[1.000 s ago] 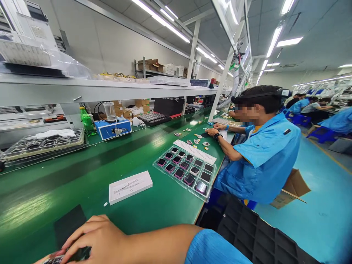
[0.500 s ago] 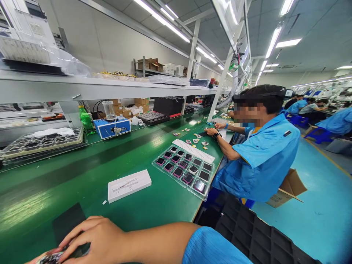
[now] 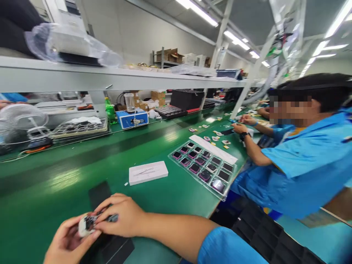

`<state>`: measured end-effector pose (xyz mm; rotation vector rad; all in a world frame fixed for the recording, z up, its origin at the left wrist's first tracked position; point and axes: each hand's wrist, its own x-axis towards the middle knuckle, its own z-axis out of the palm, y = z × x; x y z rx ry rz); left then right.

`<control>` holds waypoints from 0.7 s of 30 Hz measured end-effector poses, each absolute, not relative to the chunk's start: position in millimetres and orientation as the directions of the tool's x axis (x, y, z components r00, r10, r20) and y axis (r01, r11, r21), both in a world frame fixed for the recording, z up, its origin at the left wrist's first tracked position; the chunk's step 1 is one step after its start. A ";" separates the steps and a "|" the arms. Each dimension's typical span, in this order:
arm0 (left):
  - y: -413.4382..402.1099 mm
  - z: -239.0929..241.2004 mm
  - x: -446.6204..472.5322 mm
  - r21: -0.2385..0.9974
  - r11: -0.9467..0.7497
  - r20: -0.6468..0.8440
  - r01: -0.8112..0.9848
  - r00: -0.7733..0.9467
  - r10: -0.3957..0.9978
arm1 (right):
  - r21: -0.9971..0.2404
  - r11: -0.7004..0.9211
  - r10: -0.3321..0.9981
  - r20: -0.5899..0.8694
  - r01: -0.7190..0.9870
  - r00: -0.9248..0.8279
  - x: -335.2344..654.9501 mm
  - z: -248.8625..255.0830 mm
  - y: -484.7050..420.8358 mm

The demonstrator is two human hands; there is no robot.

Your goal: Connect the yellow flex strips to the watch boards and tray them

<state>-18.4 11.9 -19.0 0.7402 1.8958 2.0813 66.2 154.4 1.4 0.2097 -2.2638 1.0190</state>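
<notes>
In the head view, near the bottom left, my left hand (image 3: 67,240) is closed around a small white-rimmed watch case (image 3: 85,224) with dark parts exposed inside. My right hand (image 3: 121,216) reaches in from the right, fingertips pinched together at the case's edge. Something dark grey shows between its thumb and fingers, too blurred to name. Beneath both hands lies a black mat (image 3: 118,249), partly hidden by them. Beyond them sits a white box (image 3: 148,174) with thin tweezers-like tools on top.
A clear plastic tray (image 3: 176,161) holds several watch cases and dark squares at the bench's right edge. A co-worker in blue (image 3: 308,154) sits beyond it. A blue device (image 3: 132,119), a green bottle (image 3: 110,110) and a small fan (image 3: 24,117) stand under the shelf.
The view has swung left, so bench things appear further right. Both hands and the watch case now show more fully; before, the left hand was mostly cut off at the bottom edge.
</notes>
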 end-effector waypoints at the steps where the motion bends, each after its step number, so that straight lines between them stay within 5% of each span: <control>1: 13.1 -12.7 -14.2 0.981 -0.149 0.183 0.125 -0.853 0.489 | -0.625 0.674 0.127 0.622 -0.393 -0.773 66.9 2.6 153.9; 21: 11.5 9.9 0.8 0.972 -0.204 0.210 0.117 -0.821 0.530 | -0.692 0.542 0.192 0.655 -0.477 -0.731 75.5 18.8 149.5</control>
